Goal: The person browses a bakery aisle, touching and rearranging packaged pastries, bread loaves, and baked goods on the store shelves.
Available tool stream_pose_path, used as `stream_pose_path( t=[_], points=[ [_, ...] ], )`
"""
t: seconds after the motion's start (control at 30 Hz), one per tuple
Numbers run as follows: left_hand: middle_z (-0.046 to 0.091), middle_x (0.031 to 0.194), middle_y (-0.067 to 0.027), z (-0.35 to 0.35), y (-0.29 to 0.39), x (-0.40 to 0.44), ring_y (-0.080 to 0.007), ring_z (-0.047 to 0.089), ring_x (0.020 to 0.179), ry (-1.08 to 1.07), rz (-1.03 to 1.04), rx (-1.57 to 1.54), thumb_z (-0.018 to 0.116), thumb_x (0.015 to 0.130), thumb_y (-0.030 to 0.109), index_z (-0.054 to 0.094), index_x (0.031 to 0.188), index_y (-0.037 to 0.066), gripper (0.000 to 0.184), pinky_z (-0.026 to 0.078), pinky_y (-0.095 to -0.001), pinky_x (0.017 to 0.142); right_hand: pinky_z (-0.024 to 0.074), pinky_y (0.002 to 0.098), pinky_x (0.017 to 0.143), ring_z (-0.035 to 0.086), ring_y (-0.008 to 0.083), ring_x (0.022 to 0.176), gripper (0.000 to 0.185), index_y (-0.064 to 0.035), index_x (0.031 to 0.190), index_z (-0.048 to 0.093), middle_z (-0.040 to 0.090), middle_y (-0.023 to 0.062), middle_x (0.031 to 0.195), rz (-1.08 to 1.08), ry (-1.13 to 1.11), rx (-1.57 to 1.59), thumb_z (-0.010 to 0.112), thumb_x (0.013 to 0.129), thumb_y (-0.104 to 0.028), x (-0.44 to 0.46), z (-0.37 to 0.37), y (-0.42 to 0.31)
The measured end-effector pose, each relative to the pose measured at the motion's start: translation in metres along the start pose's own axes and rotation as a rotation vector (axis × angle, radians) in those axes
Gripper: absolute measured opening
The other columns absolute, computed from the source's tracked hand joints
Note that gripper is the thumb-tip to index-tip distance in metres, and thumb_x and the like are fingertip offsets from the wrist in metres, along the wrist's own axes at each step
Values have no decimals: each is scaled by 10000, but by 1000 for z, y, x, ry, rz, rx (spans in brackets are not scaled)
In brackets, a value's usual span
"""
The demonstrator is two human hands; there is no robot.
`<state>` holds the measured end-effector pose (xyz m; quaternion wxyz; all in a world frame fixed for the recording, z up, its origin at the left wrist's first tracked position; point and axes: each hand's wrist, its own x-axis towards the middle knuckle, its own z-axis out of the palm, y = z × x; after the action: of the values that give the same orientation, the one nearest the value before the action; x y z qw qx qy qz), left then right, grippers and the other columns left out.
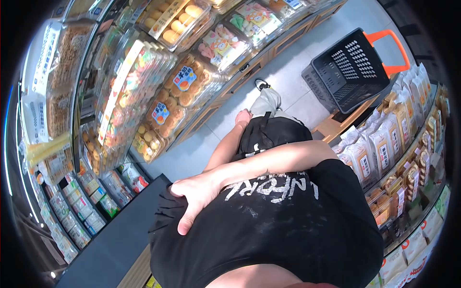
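Observation:
My right arm crosses my chest, and my right hand [199,192] lies against my left upper arm. Its thumb sticks out apart toward my neck, while its fingers wrap round the black sleeve [165,204] and are mostly hidden behind it. Below, my left arm hangs down, and my left hand [243,116] is beside my hip, next to black cloth [269,132]. Little of the left fingers shows. I wear a black T-shirt [273,225] with white lettering. One shoe [261,84] is visible on the tiled floor.
A black shopping basket [331,89] with an orange handle stands on the floor ahead to the right. Shelves of packed pastries [185,81] run along the left. On the right are bagged breads [379,149] and boxed cakes [384,206]. A dark counter top [115,230] lies at lower left.

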<state>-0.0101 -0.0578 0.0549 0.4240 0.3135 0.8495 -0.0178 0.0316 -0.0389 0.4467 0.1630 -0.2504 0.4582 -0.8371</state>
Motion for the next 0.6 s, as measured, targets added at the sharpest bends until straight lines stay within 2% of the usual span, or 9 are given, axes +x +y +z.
stream_pose_path(
  t=[0.1, 0.2, 0.3, 0.4, 0.5, 0.6],
  points=[
    [578, 1027, -167, -14, 24, 21, -287, 536, 996, -21, 54, 37, 482, 774, 287, 565, 1014, 54, 344, 430, -373, 842, 461, 309, 722, 604, 222, 752, 642, 68, 820, 583, 627, 136, 748, 185, -59, -150, 702, 611, -528, 0, -25, -16],
    [570, 1052, -167, -34, 41, 46, -299, 530, 1012, -26, 60, 31, 483, 773, 272, 564, 1027, 64, 338, 425, -376, 851, 466, 307, 708, 605, 220, 757, 641, 75, 821, 587, 631, 143, 777, 174, -123, -83, 693, 626, -526, 10, -44, -15],
    [565, 1061, -168, -53, 53, 79, -308, 525, 1018, -11, 50, -23, 488, 773, 266, 565, 1035, 76, 332, 422, -384, 857, 472, 306, 687, 607, 207, 760, 622, 71, 819, 597, 635, 141, 790, 304, -226, -179, 679, 647, -521, 12, -75, -41],
    [557, 1079, -167, -81, 70, 91, -310, 516, 1033, -25, 91, -57, 513, 772, 253, 565, 1040, 81, 323, 416, -382, 869, 462, 317, 719, 588, 250, 823, 800, 108, 902, 547, 604, 182, 871, 376, -277, -114, 655, 586, -620, 16, -99, -46],
    [554, 1089, -165, -98, 80, 106, -306, 512, 1042, -49, 85, -60, 521, 775, 244, 566, 1050, 81, 323, 416, -379, 874, 463, 317, 706, 595, 236, 796, 720, 71, 878, 579, 616, 156, 837, 465, -375, -64, 655, 609, -593, 27, -123, -65],
    [551, 1095, -165, -107, 82, 119, -302, 509, 1051, -74, 52, -104, 505, 776, 215, 566, 1061, 83, 320, 417, -379, 875, 464, 308, 690, 597, 215, 766, 658, 41, 872, 600, 622, 130, 815, 418, -384, 34, 663, 620, -564, 39, -133, -56]
  ],
)
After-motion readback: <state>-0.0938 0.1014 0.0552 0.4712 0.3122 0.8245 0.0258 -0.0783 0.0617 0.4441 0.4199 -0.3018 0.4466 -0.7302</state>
